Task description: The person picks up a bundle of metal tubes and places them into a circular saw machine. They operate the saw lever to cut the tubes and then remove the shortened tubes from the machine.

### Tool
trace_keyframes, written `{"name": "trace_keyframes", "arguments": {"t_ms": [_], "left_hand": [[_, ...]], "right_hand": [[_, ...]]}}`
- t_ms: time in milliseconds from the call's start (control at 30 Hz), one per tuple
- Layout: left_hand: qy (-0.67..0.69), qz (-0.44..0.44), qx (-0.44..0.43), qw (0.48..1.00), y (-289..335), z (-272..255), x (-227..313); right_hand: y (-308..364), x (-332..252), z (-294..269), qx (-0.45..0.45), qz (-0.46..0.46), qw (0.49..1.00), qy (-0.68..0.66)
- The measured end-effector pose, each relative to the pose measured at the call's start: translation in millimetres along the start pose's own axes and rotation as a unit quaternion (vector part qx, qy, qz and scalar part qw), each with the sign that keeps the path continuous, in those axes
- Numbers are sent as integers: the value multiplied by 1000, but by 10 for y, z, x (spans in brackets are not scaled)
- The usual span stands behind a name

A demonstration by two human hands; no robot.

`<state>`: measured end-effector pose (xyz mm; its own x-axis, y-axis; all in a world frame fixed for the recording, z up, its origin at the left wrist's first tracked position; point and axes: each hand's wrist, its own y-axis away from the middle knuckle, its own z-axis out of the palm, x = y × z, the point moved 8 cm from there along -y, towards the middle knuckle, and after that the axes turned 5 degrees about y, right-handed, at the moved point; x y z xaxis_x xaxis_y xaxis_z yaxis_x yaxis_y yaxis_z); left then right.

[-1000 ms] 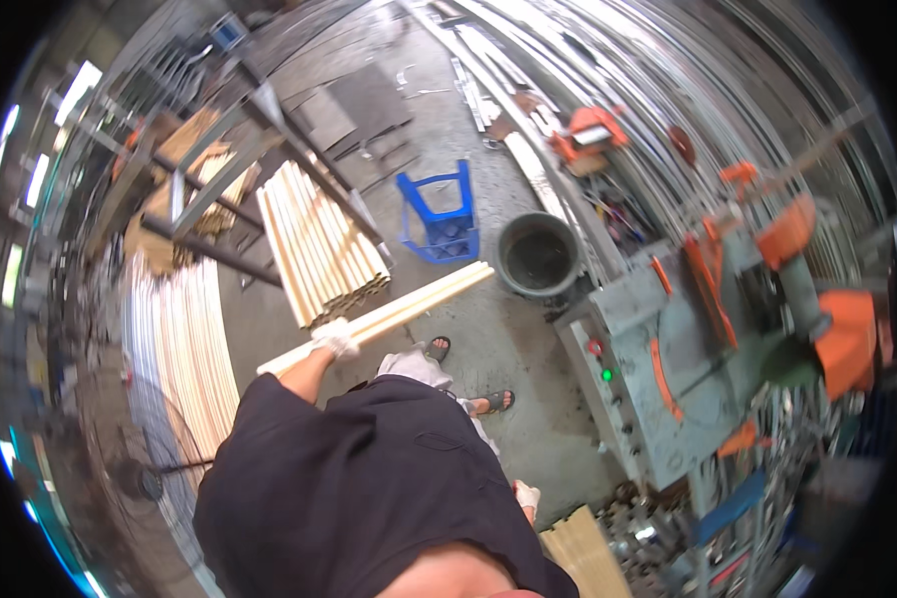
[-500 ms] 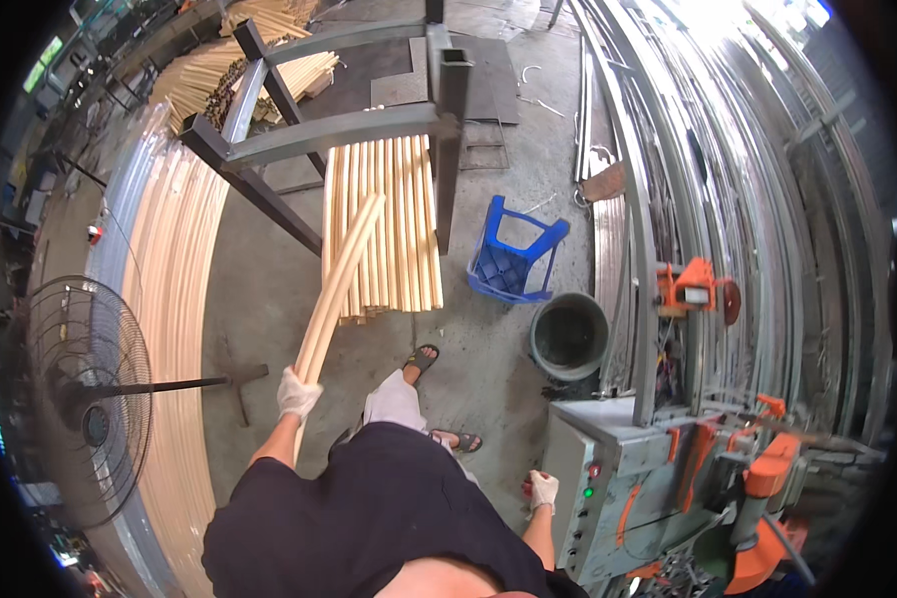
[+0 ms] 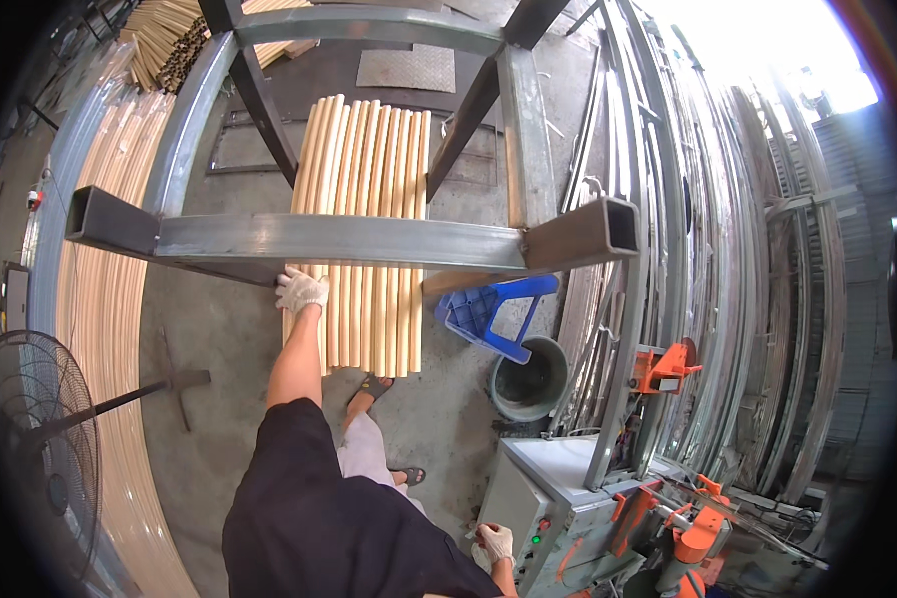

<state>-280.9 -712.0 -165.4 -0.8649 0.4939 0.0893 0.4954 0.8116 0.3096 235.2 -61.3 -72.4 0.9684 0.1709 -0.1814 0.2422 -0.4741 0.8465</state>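
Note:
A layer of long pale gold tubes (image 3: 379, 324) lies side by side within the metal frame, ends toward me. My left hand (image 3: 303, 289), in a white glove, reaches to the left edge of this layer, its fingers curled over the outermost tubes just below the frame's near crossbar. My right hand (image 3: 495, 541), also gloved, hangs low beside the grey machine (image 3: 548, 498). Its fingers are curled in, and whatever they may hold is too small to make out. The metal frame (image 3: 344, 242) of square bars stands around the tubes and hides part of them.
A blue plastic stool (image 3: 493, 311) and a dark round bucket (image 3: 529, 379) stand right of the tubes. Long metal profiles (image 3: 728, 259) fill the right side. At left are a fan (image 3: 45, 448) and wrapped long tubes (image 3: 105, 299); more tubes (image 3: 159, 45) are piled behind.
My left hand has swung the tubes it held forward and down onto the left side of the layer. The frame now appears nearer. My right hand stays low by the machine.

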Motion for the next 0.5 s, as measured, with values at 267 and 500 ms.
{"name": "trace_keyframes", "arguments": {"t_ms": [267,500], "left_hand": [[-100,113,-27,988,51,590,-184],[-191,178,-123,958,-83,717,-12]], "right_hand": [[39,-111,231,-40,22,998,-31],[291,-361,370,-12,19,997,-72]]}}
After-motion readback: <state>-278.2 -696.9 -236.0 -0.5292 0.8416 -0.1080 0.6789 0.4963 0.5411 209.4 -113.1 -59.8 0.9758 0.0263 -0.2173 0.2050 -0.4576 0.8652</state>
